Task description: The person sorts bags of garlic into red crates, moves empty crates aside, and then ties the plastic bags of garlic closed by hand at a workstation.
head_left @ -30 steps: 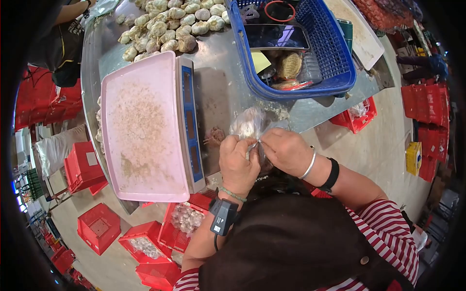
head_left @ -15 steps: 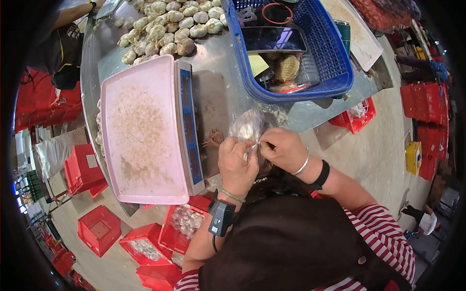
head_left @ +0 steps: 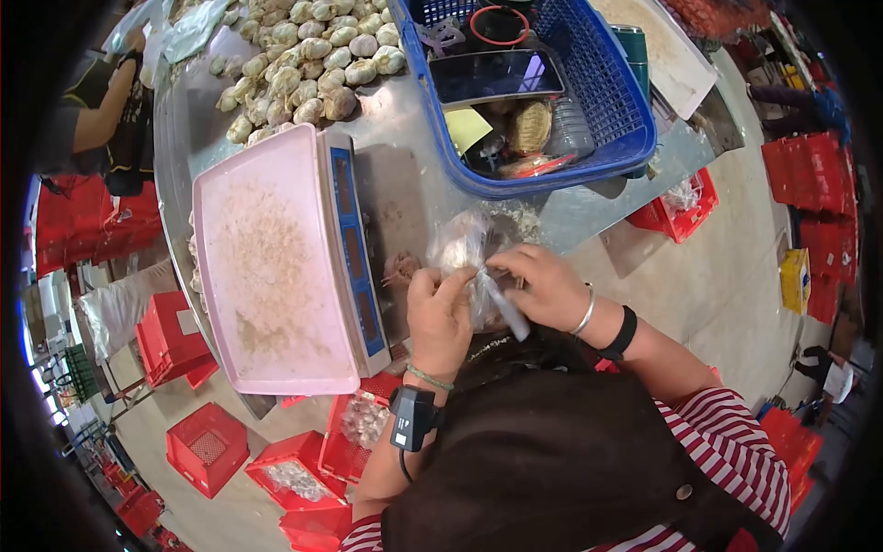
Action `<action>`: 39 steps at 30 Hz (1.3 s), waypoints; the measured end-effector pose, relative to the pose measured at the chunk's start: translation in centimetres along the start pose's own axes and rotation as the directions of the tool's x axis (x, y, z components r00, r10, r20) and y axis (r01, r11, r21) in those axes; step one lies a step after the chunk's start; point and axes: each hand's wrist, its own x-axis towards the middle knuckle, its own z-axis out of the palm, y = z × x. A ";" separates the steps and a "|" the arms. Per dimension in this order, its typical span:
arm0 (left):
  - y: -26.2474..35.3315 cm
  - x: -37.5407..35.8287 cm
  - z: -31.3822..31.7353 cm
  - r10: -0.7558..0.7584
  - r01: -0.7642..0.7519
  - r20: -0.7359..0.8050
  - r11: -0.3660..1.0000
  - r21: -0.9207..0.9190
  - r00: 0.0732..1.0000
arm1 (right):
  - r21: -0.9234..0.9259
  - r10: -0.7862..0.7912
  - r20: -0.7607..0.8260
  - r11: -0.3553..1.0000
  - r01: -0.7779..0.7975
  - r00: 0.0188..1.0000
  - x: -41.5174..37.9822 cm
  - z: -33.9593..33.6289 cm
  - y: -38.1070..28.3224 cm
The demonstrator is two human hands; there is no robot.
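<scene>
A clear plastic bag (head_left: pixel 457 241) stands on the metal table's near edge, with pale contents blurred by the film. My left hand (head_left: pixel 440 311) pinches the gathered neck of the bag from the left. On the other side, my right hand (head_left: pixel 538 285) has its thumb and index finger closed at the same neck, and a loose twisted end of plastic hangs down between the hands. A scale with a pink tray (head_left: pixel 276 276) is to the left of the bag. Beside my left hand lies a small brownish clump (head_left: pixel 401 267), perhaps garlic scraps.
Garlic bulbs (head_left: pixel 313 60) are heaped at the back of the table. A blue basket (head_left: pixel 552 179) holds a phone, a yellow note and other items. Red crates (head_left: pixel 207 448) stand on the floor. Another person's arm (head_left: pixel 106 110) is at the far left.
The bag's twisted end now shows hanging between my hands. My fingers have shifted slightly at the neck. The view has moved a little, and the other person's arm has changed position with pale plastic near it.
</scene>
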 end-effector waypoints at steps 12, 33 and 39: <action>-0.2 0.3 0.1 -0.013 0.009 -0.068 0.999 -0.052 0.998 | 0.015 -0.164 0.031 0.986 0.164 0.986 2.7 -0.1 -1.5; -3.6 -0.8 0.7 -0.377 0.359 0.126 0.651 -0.669 0.918 | 0.181 -0.047 -0.046 0.982 0.055 0.998 4.7 0.3 -3.8; -3.7 -0.9 1.0 -0.366 0.363 0.133 0.683 -0.634 0.921 | 0.069 -0.024 0.021 0.997 0.022 0.999 2.1 0.9 -3.1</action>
